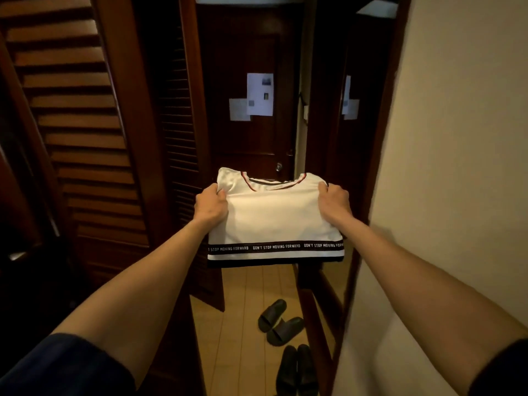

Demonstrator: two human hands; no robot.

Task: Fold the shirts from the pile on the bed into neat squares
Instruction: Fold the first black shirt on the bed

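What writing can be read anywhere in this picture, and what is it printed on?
"DON'T STOP MOVING FORWARD": white letters, repeated along the black band near the hem of the white shirt; at the left edge only "STOP MOVING FORWARD" shows, and the right repeat is cut off.
Papers on the door: print too small and blurred to read.
Paper reflection at right: unreadable.

"DON'T STOP MOVING FORWARD" — shirt band point(276, 247)

**Cloth, wood and paper**

The shirt point(274, 215) between both hands is smooth white cloth with a matt black printed band. Left of them, glossy dark wooden louvred doors point(85, 124). Beyond, matt paper sheets point(258, 95). Below, matt black slippers point(281, 324).
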